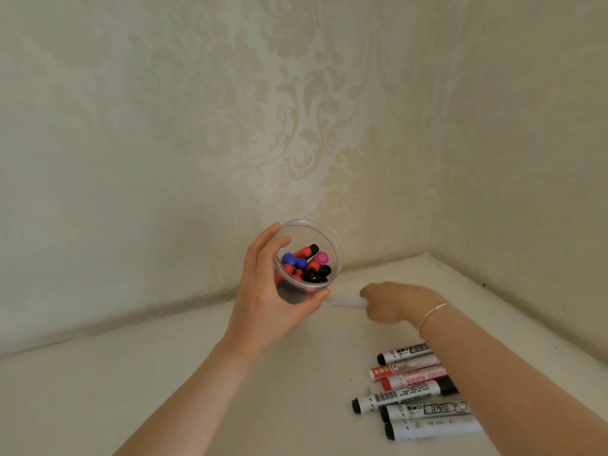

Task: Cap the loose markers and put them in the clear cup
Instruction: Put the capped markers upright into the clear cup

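The cup (pixel 309 255) is clear plastic and round, and you can see right through its wall. The left hand (pixel 266 291) is wrapped around it, with the thumb on the near side and the fingers on the far rim. It looks lifted a little and tipped so its open top shows.

Inside the cup is a bunch of markers standing on end. Their tops are blue, red, pink and black. They are packed close together.

Just right of the cup, the right hand (pixel 394 304) is closed around a white marker (pixel 345 302). The marker lies flat and sticks out toward the cup, nearly touching the left thumb. It is blurry, so its cap cannot be made out. A thin silver bracelet (pixel 431 312) is on the right wrist.

Below and to the right of the cup, well apart from it, loose markers (pixel 414 390) lie side by side on the table (pixel 164 390). They are long white tubes with black or red ends and printed labels. The right arm covers part of them.

The table is smooth and pale. Behind the cup, the wall (pixel 296 110) has soft leafy patterns.
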A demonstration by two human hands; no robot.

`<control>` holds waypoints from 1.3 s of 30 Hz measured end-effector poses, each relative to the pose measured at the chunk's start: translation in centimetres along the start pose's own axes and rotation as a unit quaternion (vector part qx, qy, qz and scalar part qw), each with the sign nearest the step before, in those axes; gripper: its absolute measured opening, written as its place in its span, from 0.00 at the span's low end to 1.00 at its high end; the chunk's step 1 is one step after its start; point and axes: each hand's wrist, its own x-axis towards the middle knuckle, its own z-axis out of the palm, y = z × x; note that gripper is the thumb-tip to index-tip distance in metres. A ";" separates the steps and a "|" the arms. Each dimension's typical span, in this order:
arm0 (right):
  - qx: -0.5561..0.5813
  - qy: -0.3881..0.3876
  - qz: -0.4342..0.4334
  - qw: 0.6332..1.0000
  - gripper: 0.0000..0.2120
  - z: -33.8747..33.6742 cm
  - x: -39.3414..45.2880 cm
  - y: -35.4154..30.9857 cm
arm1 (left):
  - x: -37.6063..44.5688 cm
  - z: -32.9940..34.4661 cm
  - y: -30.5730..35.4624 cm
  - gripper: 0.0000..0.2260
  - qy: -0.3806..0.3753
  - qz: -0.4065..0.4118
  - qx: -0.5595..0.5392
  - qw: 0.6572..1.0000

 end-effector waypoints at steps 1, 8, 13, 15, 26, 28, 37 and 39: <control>0.011 0.019 0.023 0.999 0.18 -1.1 -0.2 0.7 | 0.0 0.0 -0.1 0.35 0.003 0.001 -0.001 1.000; 0.264 0.254 -0.060 0.929 0.10 -8.6 -4.5 1.4 | 0.1 0.5 -0.1 0.36 -0.009 -0.001 -0.007 1.000; 0.184 0.142 -0.111 0.966 0.10 -9.9 -5.8 -1.4 | 0.4 0.5 0.1 0.43 -0.014 -0.026 -0.016 0.999; 0.170 0.116 -0.104 0.973 0.10 -10.0 -5.8 -1.8 | 0.4 0.4 0.1 0.46 -0.013 -0.034 -0.016 0.999; 0.303 0.042 -0.135 0.942 0.07 -9.6 -6.3 -2.1 | 0.5 0.1 -0.1 0.48 -0.031 -0.048 0.004 0.998; 0.316 0.004 -0.128 0.940 0.11 -9.9 -6.8 -2.1 | 0.5 0.1 0.0 0.48 -0.036 -0.054 0.000 0.998; 0.220 -0.025 -0.063 0.973 0.07 -11.8 -7.7 -2.1 | 0.6 0.2 0.2 0.46 -0.042 -0.053 0.000 0.998; 0.193 0.042 -0.067 0.978 0.06 -11.8 -7.2 -2.9 | 0.6 0.3 0.3 0.46 -0.046 -0.042 0.004 0.998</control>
